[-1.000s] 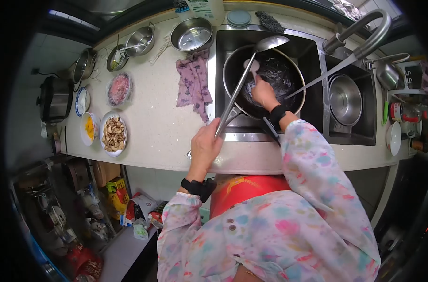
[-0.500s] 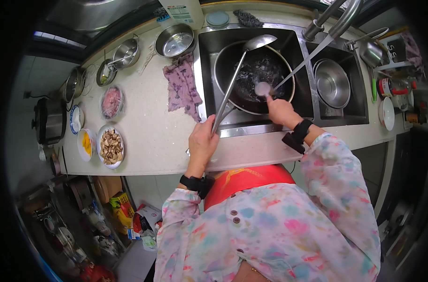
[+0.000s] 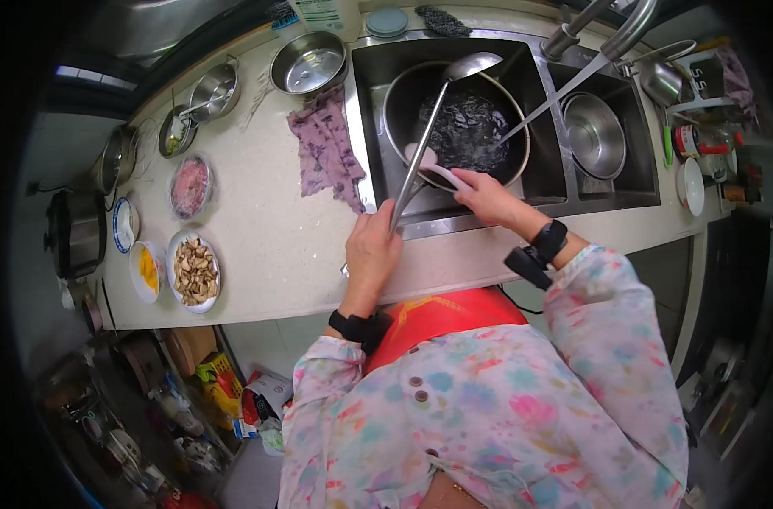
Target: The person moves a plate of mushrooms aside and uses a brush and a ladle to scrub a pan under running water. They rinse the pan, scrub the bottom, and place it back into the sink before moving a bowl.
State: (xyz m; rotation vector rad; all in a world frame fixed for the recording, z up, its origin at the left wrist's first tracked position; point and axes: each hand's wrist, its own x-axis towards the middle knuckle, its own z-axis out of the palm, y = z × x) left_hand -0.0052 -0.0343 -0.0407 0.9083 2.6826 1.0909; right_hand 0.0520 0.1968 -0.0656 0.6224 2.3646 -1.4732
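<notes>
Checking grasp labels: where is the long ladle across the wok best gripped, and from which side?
Grip the ladle by the near end of its straight handle, coming from the front of the counter. Its bowl sits over the far rim of the wok and the handle slants toward the person; the left hand is closed there, clear of the right hand and brush.

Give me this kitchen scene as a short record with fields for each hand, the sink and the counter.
left hand: grips the ladle by its handle
right hand: holds a brush at the wok's rim
wok: sits in the left sink basin, under a water stream
right basin: steel bowl
counter: purple cloth, sliced mushrooms
</notes>
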